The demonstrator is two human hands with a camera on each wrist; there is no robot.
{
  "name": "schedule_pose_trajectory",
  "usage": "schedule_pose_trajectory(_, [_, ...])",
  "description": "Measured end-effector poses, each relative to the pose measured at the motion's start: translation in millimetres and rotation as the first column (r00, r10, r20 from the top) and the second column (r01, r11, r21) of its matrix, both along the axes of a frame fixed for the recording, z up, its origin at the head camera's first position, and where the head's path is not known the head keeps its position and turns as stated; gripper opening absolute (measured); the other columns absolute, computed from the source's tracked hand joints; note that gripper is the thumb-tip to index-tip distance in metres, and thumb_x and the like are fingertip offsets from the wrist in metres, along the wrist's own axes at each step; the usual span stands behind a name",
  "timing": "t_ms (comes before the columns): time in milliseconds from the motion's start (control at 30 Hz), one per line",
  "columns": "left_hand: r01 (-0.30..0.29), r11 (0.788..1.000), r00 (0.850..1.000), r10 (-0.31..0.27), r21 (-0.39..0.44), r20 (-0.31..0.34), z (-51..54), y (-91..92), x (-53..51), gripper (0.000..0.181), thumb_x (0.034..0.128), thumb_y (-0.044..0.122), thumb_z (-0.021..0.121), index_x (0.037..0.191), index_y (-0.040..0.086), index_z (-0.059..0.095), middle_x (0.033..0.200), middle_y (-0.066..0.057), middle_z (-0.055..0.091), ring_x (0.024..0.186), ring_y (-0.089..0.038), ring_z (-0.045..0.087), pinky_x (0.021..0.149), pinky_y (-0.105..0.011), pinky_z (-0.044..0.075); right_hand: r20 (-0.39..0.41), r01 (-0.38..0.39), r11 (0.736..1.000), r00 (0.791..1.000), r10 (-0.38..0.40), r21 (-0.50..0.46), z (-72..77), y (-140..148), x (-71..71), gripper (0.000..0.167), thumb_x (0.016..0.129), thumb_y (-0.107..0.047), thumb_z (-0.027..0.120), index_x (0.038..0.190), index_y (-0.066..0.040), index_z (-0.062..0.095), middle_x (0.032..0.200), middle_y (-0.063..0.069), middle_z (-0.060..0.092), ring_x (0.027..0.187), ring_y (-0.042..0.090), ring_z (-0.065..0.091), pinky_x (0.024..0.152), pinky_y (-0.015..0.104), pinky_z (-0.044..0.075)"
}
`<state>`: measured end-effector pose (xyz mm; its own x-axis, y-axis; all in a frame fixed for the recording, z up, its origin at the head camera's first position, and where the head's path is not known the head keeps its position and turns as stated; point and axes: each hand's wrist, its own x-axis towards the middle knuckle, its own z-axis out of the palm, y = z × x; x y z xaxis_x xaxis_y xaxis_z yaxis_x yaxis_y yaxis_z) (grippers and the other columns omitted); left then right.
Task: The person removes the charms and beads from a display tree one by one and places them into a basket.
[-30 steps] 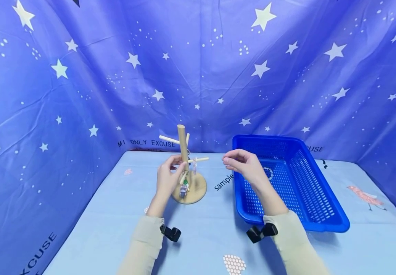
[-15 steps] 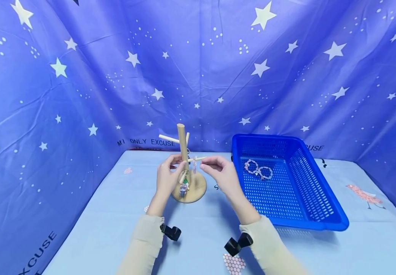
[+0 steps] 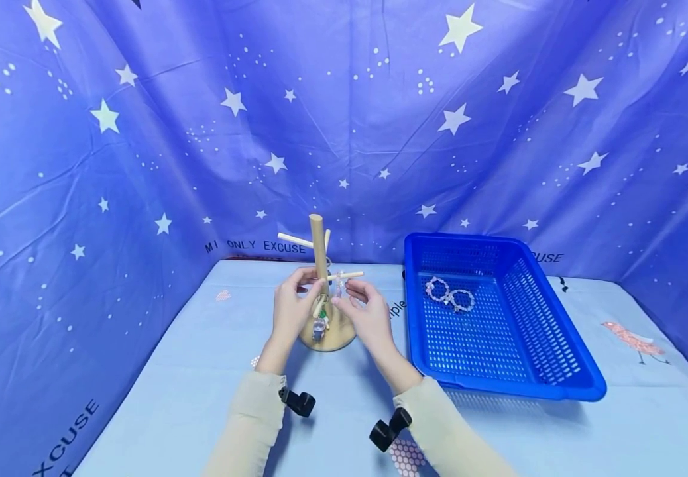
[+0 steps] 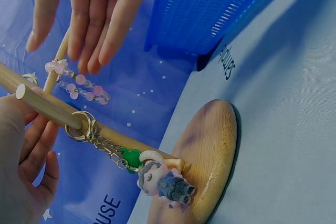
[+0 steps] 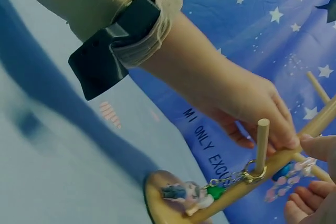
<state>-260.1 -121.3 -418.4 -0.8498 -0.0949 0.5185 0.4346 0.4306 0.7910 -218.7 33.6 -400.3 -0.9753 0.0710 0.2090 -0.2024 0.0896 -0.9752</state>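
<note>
My left hand (image 3: 293,301) grips the upright post of a wooden peg stand (image 3: 317,242), thumb on the near side. My right hand (image 3: 374,318) is beside the stand's right peg, its fingers spread and nearly straight. On that peg hangs a pink and clear beaded bracelet (image 4: 80,80), just beneath the right fingertips in the left wrist view; whether they touch it I cannot tell. A keychain with a small doll figure (image 4: 170,182) and a green charm hangs by its ring from the front peg, low over the round base (image 4: 210,145).
Right of the stand sits a blue perforated basket (image 3: 481,351). Two beaded bracelets (image 3: 462,300) lie inside it, towards its left back. A blue starry curtain (image 3: 344,119) closes off the back and sides of the pale blue tablecloth (image 3: 201,411).
My right hand has moved left from over the basket to the stand's right peg, and its fingers have spread. The left hand has stayed on the post.
</note>
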Motion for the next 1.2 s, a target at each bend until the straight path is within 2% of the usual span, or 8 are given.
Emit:
schedule_pose_trajectory(100, [0.0,1.0,1.0,0.0,0.0,-0.004,0.7,0.3,0.0,0.024,0.0909,0.017,0.072,0.111,0.004,0.071,0.105,-0.014,0.076,0.093,-0.03,0.072,0.082,-0.046,0.059,-0.015,0.004,0.999,1.0,-0.004,-0.036,-3.4,-2.9,-3.4,0.044,0.086,-0.006,0.075,0.125,0.009,0.06,0.127,0.027,0.064,0.121,0.04,0.061,0.107,0.043,0.05])
schedule_pose_trajectory(200, [-0.005,1.0,1.0,0.004,-0.006,-0.013,0.5,0.4,-0.7,0.024,0.0905,0.016,0.073,0.111,0.004,0.071,0.104,-0.013,0.077,0.093,-0.029,0.072,0.081,-0.044,0.06,-0.036,0.018,0.999,0.999,-0.019,-0.041,-5.9,-5.7,-6.5,0.038,0.086,-0.005,0.074,0.121,0.007,0.064,0.12,0.026,0.068,0.114,0.039,0.066,0.1,0.04,0.055])
schedule_pose_trajectory(367, [-0.008,1.0,1.0,0.008,-0.007,-0.025,0.6,0.5,-1.4,0.024,0.0904,0.015,0.072,0.111,0.004,0.071,0.103,-0.013,0.077,0.092,-0.029,0.072,0.08,-0.041,0.06,-0.047,0.027,0.997,0.998,-0.03,-0.067,-7.7,-10.9,-11.1,0.028,0.085,-0.002,0.075,0.111,0.006,0.068,0.109,0.025,0.072,0.102,0.037,0.07,0.089,0.027,0.059])
schedule_pose_trajectory(567, [-0.004,1.0,1.0,0.004,0.001,-0.018,1.1,0.4,-0.5,0.024,0.0905,0.016,0.073,0.111,0.004,0.071,0.103,-0.013,0.077,0.093,-0.029,0.072,0.082,-0.044,0.059,-0.03,0.023,0.997,0.999,-0.025,-0.072,-10.4,-18.2,-15.1,0.025,0.084,-0.002,0.076,0.107,0.008,0.069,0.106,0.026,0.073,0.093,0.033,0.071,0.077,0.012,0.055])
schedule_pose_trajectory(767, [-0.002,1.0,1.0,0.002,-0.003,-0.017,1.6,0.1,0.3,0.025,0.0902,0.017,0.074,0.111,0.004,0.071,0.104,-0.013,0.077,0.093,-0.03,0.073,0.081,-0.044,0.06,-0.006,0.038,0.998,0.999,-0.038,-0.05,-11.2,-23.1,-18.8,0.023,0.085,0.002,0.074,0.104,0.012,0.067,0.102,0.031,0.071,0.082,0.02,0.069,0.072,0.01,0.052])
schedule_pose_trajectory(900, [-0.003,1.0,1.0,0.003,-0.004,-0.012,0.2,-0.3,-0.5,0.025,0.0903,0.017,0.073,0.111,0.004,0.071,0.103,-0.014,0.077,0.093,-0.03,0.073,0.082,-0.044,0.06,0.005,0.05,0.998,0.999,-0.049,-0.042,-12.9,-23.8,-20.1,0.023,0.084,-0.002,0.076,0.103,0.009,0.07,0.1,0.026,0.073,0.079,0.011,0.066,0.07,0.01,0.051])
schedule_pose_trajectory(1200, [-0.013,1.0,1.0,0.013,-0.003,0.003,-1.0,-0.1,-0.8,0.024,0.0906,0.019,0.073,0.11,0.005,0.071,0.102,-0.012,0.077,0.09,-0.029,0.072,0.082,-0.043,0.06,-0.013,0.075,0.996,0.997,-0.076,-0.044,-13.8,-21.3,-19.4,0.017,0.083,-0.006,0.078,0.098,0.003,0.074,0.093,0.021,0.075,0.07,0.002,0.061,0.067,0.012,0.053])
